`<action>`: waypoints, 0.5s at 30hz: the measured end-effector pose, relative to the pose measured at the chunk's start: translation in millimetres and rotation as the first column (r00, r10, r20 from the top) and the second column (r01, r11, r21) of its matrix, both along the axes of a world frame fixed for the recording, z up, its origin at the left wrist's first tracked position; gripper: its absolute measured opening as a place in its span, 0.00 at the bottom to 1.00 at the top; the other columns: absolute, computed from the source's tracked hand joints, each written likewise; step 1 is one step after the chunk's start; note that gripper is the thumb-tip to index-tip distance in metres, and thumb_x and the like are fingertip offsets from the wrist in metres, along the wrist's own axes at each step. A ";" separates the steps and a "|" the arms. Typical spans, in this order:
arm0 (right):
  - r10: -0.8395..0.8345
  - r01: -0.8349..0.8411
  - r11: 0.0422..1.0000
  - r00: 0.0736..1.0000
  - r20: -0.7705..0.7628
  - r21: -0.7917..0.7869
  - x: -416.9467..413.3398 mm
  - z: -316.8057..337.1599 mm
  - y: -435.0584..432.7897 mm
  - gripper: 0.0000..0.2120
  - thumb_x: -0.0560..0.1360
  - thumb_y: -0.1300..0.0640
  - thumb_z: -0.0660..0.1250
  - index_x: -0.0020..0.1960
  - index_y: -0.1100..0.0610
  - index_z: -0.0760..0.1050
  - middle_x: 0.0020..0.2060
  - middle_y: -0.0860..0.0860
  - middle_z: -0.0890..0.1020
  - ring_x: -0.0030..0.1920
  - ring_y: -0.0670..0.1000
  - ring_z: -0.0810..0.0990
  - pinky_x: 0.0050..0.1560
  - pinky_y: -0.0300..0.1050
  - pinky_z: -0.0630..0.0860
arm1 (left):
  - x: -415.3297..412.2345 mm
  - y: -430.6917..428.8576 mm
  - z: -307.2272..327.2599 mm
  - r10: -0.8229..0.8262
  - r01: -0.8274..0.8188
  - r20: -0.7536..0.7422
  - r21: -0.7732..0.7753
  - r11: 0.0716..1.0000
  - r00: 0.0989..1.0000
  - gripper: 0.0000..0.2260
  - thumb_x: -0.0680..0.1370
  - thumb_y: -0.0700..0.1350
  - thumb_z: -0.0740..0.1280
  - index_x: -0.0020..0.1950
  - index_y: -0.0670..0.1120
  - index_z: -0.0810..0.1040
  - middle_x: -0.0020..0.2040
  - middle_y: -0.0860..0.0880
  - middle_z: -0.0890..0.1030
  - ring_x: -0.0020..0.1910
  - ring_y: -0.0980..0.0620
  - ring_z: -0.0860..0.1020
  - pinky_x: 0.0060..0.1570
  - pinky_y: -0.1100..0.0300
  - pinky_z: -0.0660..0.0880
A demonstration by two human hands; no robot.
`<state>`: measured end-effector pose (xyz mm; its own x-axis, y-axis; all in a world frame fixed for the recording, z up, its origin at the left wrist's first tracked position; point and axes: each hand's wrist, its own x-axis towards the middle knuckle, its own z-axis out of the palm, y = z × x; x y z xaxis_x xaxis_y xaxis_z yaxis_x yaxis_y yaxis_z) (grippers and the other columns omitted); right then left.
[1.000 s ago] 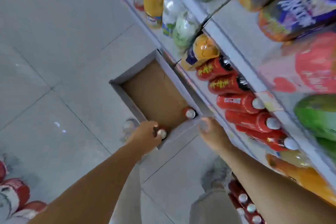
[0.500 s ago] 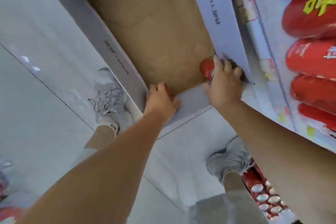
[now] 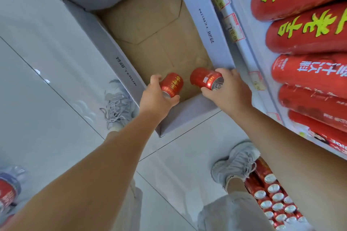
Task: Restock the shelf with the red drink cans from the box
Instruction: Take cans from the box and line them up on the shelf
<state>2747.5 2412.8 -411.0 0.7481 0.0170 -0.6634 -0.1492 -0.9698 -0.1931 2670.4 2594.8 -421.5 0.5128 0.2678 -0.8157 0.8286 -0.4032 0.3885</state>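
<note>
A grey cardboard box (image 3: 105, 41) with a brown floor lies open on the tiled floor beside the shelf. Over its near end, my left hand (image 3: 155, 97) grips a red drink can (image 3: 172, 84) with yellow lettering, tilted with its base pointing away. My right hand (image 3: 230, 90) grips a second red can (image 3: 203, 80), tipped on its side so its silver top faces me. Both cans are lifted above the box floor. Rows of red cans (image 3: 272, 199) with silver tops stand on the lowest shelf at the bottom right.
Big red bottles (image 3: 308, 33) lie on the shelf at right, behind a rail (image 3: 232, 30) with price tags. My two grey sneakers (image 3: 116, 105) (image 3: 236, 163) stand on the light floor tiles, one beside the box. Red packs (image 3: 7, 191) sit at the far left edge.
The view has dropped closer to the box. Both hands reached into its near corners, closed on the two cans there and lifted them off the box floor.
</note>
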 end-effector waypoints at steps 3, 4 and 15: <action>-0.158 0.147 0.969 0.987 0.039 0.198 5.3 76.8 5.9 0.32 0.63 0.49 0.77 0.65 0.48 0.71 0.57 0.51 0.71 0.50 0.45 0.72 0.49 0.34 0.67 | 21.0 18.0 68.9 0.042 -0.044 0.098 0.018 0.999 0.994 0.32 0.68 0.49 0.77 0.68 0.52 0.66 0.55 0.52 0.74 0.48 0.51 0.76 0.46 0.60 0.71; -0.187 0.166 0.953 0.980 0.061 0.255 7.5 107.4 8.5 0.33 0.63 0.51 0.78 0.65 0.49 0.72 0.56 0.51 0.70 0.49 0.41 0.70 0.47 0.28 0.65 | 28.1 23.8 97.3 0.036 -0.041 0.128 0.033 0.999 0.991 0.31 0.68 0.49 0.77 0.67 0.52 0.68 0.54 0.53 0.74 0.47 0.52 0.75 0.46 0.61 0.71; -0.363 0.093 0.803 0.860 0.359 0.589 14.5 531.3 18.0 0.31 0.61 0.49 0.75 0.63 0.44 0.72 0.51 0.40 0.73 0.50 0.43 0.77 0.53 0.32 0.72 | 81.0 55.5 505.2 -0.109 0.090 0.604 0.063 0.994 0.790 0.28 0.62 0.52 0.77 0.60 0.57 0.74 0.50 0.58 0.71 0.48 0.61 0.73 0.47 0.77 0.66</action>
<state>2762.0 2430.8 120.3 0.9777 0.0559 -0.2022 -0.1219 -0.6334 -0.7642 2751.4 2650.3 83.7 0.9240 0.2065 -0.3218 0.3824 -0.4894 0.7838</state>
